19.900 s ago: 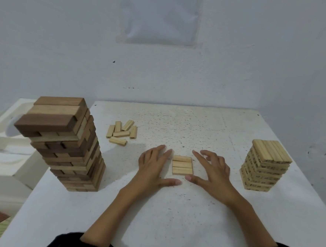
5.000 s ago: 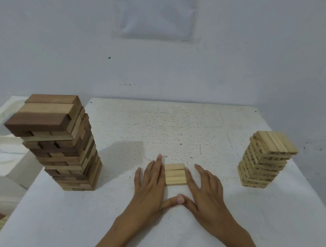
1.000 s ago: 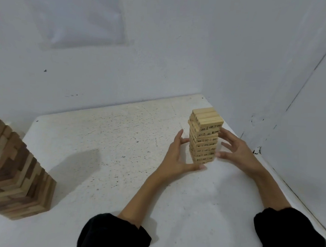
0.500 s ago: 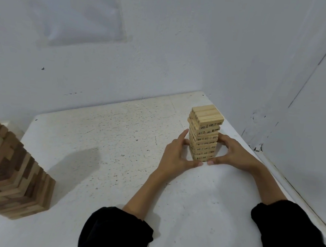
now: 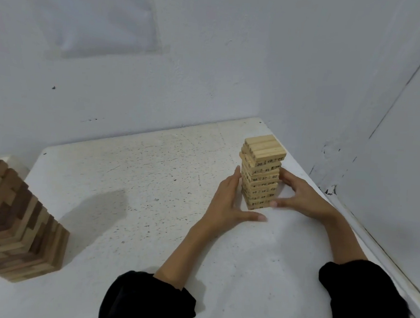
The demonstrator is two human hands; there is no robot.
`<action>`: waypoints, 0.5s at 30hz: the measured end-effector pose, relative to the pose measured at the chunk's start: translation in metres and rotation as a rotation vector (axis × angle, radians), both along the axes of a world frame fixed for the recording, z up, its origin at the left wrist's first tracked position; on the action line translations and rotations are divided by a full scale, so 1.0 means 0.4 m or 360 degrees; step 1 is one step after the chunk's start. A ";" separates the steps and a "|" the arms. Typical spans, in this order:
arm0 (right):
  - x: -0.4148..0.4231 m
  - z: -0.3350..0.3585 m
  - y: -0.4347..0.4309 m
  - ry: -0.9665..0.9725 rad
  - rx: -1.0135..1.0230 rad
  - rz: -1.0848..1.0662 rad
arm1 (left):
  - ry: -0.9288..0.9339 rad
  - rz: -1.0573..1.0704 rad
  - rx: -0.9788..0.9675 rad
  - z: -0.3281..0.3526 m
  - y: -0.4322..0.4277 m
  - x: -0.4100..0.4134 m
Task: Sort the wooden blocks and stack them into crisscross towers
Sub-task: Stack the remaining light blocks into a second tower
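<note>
A white speckled table (image 5: 140, 178) fills the corner of the room. At its left edge stands a large crisscross tower of dark and light brown wooden blocks (image 5: 17, 232), partly cut off by the frame. Near the far right corner stands a small tower of pale wooden blocks printed with numbers (image 5: 261, 173), upright, its long axis vertical and a numbered face towards the person.

The step in hand looks like squaring up this small tower. The left hand (image 5: 228, 204) lies flat against its left face, fingers straight, with the thumb along the table. The right hand (image 5: 300, 197) cups the right side, fingers bent round it. A few upper layers jut slightly out of line, so the next move probably calls for gentle, even pressure from both sides.
</note>
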State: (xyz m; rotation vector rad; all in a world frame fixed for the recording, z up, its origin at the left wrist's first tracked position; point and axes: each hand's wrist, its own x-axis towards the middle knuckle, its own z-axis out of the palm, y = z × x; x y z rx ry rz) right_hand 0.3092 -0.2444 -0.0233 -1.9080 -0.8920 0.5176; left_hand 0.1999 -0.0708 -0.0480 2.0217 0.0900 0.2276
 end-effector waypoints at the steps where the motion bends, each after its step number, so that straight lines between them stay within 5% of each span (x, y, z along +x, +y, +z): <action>1: -0.003 -0.001 -0.004 0.0062 0.0077 0.0000 | 0.0021 0.0018 -0.0088 0.016 -0.010 -0.015; 8: -0.073 -0.008 0.038 0.0722 0.0507 -0.0274 | 0.0074 0.0356 -0.1042 0.036 -0.054 -0.038; 15: -0.119 -0.025 0.075 0.0801 0.0586 -0.0286 | 0.0013 0.0115 -0.1232 0.034 -0.111 -0.008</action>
